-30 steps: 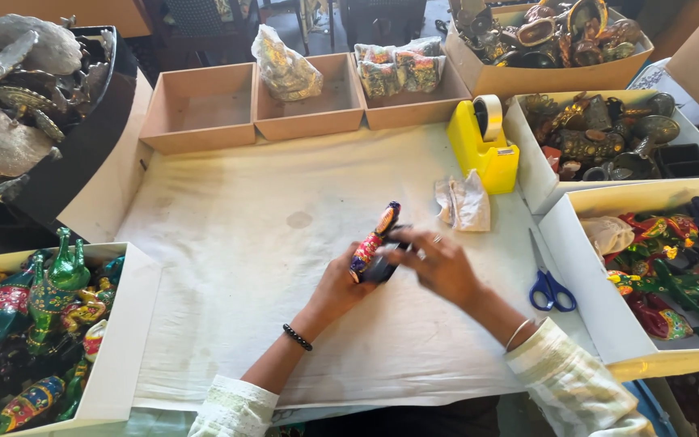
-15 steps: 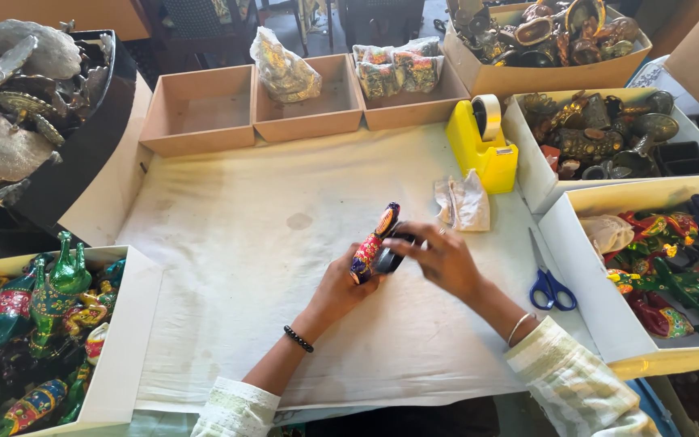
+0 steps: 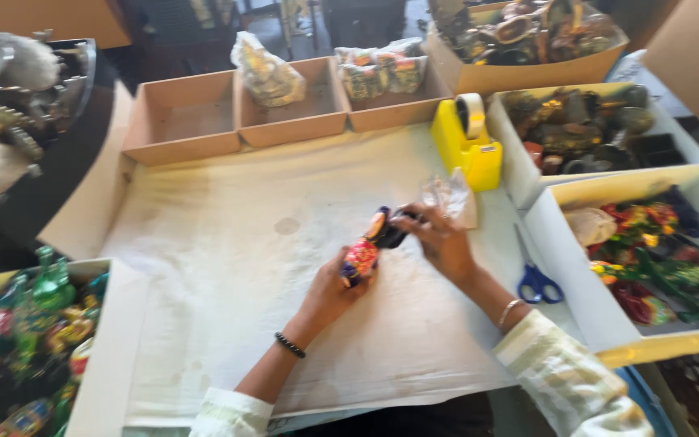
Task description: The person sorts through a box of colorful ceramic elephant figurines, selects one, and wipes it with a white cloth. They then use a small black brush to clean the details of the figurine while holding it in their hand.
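Observation:
My left hand (image 3: 332, 293) grips the lower end of a small painted figurine (image 3: 368, 247), red, blue and black, held tilted above the white paper sheet (image 3: 228, 267). At the figurine's upper dark end, my right hand (image 3: 440, 241) pinches it with the fingertips. A crumpled clear plastic bag (image 3: 449, 194) lies just beyond my right hand. A black bead bracelet sits on my left wrist and a thin bangle on my right.
Blue-handled scissors (image 3: 534, 279) lie right of my right arm. A yellow tape dispenser (image 3: 468, 146) stands at the back right. Cardboard trays (image 3: 236, 113) line the far edge; boxes of colourful figurines sit at right (image 3: 649, 243) and lower left (image 3: 26, 340).
My right hand has shifted up along the figurine toward its dark upper end. The view has swung slightly, and the figurine stays held in both hands.

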